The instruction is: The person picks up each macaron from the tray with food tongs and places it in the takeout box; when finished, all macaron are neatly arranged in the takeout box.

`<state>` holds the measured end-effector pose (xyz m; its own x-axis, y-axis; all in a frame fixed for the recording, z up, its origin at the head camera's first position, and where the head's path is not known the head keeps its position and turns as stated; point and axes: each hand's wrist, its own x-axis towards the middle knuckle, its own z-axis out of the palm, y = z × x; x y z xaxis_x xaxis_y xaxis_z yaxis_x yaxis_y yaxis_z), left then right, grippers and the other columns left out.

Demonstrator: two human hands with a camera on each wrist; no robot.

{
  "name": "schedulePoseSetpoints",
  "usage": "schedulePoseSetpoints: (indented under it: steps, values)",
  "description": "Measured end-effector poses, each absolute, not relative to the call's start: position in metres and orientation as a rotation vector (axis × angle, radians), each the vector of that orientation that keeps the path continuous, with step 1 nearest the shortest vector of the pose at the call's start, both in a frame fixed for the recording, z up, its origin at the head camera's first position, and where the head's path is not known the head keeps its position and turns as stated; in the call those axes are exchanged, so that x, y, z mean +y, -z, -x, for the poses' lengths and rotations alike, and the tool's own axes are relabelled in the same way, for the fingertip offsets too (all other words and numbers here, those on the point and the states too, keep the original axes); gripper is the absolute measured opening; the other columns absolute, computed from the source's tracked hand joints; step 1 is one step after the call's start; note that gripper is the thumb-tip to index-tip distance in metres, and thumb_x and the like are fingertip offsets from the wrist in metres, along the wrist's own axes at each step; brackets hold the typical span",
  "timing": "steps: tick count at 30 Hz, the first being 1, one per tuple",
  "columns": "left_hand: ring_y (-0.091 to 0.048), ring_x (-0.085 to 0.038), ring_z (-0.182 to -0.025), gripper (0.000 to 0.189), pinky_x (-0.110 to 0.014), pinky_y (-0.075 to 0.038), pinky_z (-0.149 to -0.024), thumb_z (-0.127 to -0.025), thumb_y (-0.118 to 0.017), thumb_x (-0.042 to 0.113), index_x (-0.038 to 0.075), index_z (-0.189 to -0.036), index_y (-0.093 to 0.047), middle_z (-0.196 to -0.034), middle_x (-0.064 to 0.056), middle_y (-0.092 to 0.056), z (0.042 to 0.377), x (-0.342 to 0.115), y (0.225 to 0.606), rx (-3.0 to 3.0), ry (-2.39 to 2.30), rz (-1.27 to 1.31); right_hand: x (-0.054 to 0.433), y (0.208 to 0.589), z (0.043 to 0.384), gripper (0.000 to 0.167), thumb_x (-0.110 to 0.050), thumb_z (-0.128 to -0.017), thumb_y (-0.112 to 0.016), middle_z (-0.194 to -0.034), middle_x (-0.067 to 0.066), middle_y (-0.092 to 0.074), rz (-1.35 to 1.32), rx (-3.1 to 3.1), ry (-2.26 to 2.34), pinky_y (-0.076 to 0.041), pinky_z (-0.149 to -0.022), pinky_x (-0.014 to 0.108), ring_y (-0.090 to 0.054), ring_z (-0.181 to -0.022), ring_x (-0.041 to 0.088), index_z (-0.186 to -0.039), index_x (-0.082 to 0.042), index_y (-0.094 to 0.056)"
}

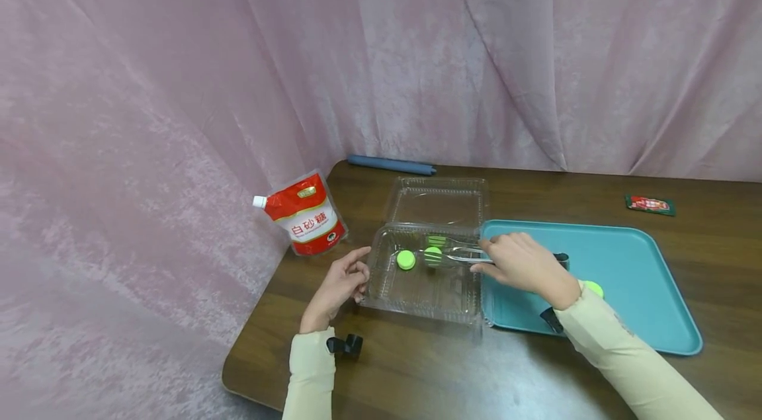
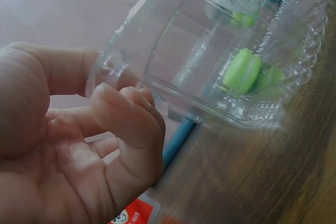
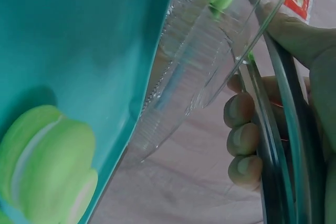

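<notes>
My left hand (image 1: 345, 278) grips the left rim of a clear plastic clamshell container (image 1: 417, 294), which lies with its lid (image 1: 439, 203) folded back. Inside, one green macaron (image 1: 406, 260) sits toward the left. A second green macaron (image 1: 433, 253) is beside it, at the fork-like ends of metal tongs (image 1: 467, 259). My right hand (image 1: 518, 260) holds these tongs over the container's right wall, fingers curled round the two arms. More green macarons (image 3: 50, 163) lie on the blue tray (image 1: 643, 288) beneath my right forearm, which partly hides them.
A red and white pouch (image 1: 309, 215) with a white cap lies left of the container. At the table's back edge is a blue rod (image 1: 391, 165). Behind the tray lies a small red and green packet (image 1: 649, 205). A pink curtain (image 1: 417, 63) hangs behind the table.
</notes>
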<state>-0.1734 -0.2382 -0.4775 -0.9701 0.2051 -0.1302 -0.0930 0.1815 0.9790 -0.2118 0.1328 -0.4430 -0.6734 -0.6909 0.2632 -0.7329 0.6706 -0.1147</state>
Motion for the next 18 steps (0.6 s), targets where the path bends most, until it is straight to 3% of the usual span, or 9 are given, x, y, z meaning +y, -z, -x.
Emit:
schedulePoseSetpoints:
  steps: [7,13,18]
  values:
    - [-0.048,-0.018,-0.065,0.058,-0.024,-0.046,-0.05,-0.091,-0.052,-0.006,-0.001,-0.149,-0.043,-0.089,-0.01,-0.053,0.1722,-0.2374,0.4759,2.23,-1.871,-0.127,0.1266,0.4433,0.2133,0.035,-0.038,-0.09,-0.076,-0.054,-0.008,-0.037,-1.159,-2.709,-0.284,-0.021,-0.042,0.022,-0.027,-0.046,0.005,-0.09,-0.003,-0.07]
    - [-0.048,-0.017,-0.063,0.059,-0.023,-0.044,-0.048,-0.09,-0.052,-0.009,-0.003,-0.148,-0.043,-0.087,-0.008,-0.054,0.172,-0.2353,0.477,2.228,-1.88,-0.101,0.1233,0.4423,0.2127,0.033,-0.039,-0.087,-0.078,-0.053,-0.007,-0.036,-1.165,-2.703,-0.246,-0.022,-0.042,0.023,-0.029,-0.046,0.006,-0.082,-0.008,-0.066]
    - [-0.047,-0.015,-0.062,0.061,-0.022,-0.043,-0.047,-0.088,-0.05,-0.01,-0.005,-0.148,-0.041,-0.086,-0.006,-0.053,0.1717,-0.2343,0.4765,2.223,-1.892,-0.104,0.1218,0.4425,0.2136,0.035,-0.04,-0.088,-0.077,-0.053,-0.007,-0.036,-1.166,-2.713,-0.222,-0.023,-0.041,0.023,-0.03,-0.045,0.006,-0.085,-0.006,-0.07]
